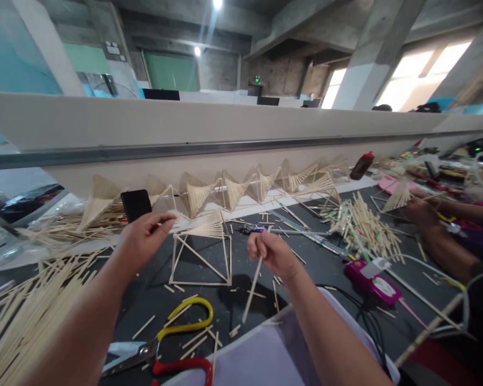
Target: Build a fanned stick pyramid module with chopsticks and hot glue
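Stick (252,292) sits in the right hand (274,252), its upper part pinched between thumb and curled fingers, most of its length hanging free below. Its long axis slopes from that grip down and back toward the person, leaning left in the view, so the low end comes out over loose offcuts (234,331) on the tabletop (145,295); whether that end touches, I cannot tell. The frame (203,258) stands left of the stick, between the two hands and apart from it. One bar of the frame runs from upper left to lower right, crosswise to the stick's slope rather than along it. Nearer to the frame is the left hand (143,239), just beside the upper left corner; its fingers are drawn narrow against the thumb, and I cannot tell whether they hold anything or touch the wood. The right hand is off the frame's right side, with a gap between. Open scissors (161,335) lie on the near side of the frame, the yellow handle close to the stick's low end.
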Available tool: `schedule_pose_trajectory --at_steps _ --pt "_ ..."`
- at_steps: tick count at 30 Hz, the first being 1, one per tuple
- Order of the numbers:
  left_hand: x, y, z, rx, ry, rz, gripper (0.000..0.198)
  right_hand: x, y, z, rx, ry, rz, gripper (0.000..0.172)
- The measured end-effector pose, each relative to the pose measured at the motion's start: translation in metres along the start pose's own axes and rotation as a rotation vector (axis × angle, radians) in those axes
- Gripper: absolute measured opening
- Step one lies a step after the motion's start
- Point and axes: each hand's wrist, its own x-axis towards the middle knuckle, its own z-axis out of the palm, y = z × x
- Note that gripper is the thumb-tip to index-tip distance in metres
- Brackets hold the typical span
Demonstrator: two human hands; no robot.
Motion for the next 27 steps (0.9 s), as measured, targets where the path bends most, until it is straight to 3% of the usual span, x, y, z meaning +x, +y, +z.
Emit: schedule_pose_trajectory --at_steps 3,5,9,12,17,23,27 --pt "0.017 -0.039 0.004 -0.325 0.035 -0.290 0.032 0.011 0.017 0.007 -0.036 0.151 0.069 0.032" --pt "0.021 -0.056 0.015 -0.625 -0.035 -0.508 0.028 0.019 0.034 0.016 -0.033 0.266 0.085 0.030" --pt "0.017 -0.064 0.041 -0.970 -0.143 -0.769 0.009 0.028 0.057 0.031 -0.075 0.300 0.162 0.035" --pt "0.012 -0.059 0.055 -1.028 -0.195 -0.818 0.007 0.029 0.060 0.035 -0.115 0.293 0.173 0.037" --pt "0.009 -0.052 0.065 -1.150 -0.242 -0.792 0.018 0.028 0.059 0.037 -0.133 0.251 0.112 0.045" --pt "0.006 -0.035 0.062 -1.111 -0.201 -0.833 0.013 0.025 0.056 0.040 -0.238 0.255 0.057 0.031" --pt "0.002 -0.015 0.055 -1.075 -0.190 -0.781 0.016 0.017 0.045 0.042 -0.367 0.275 -0.029 0.022"
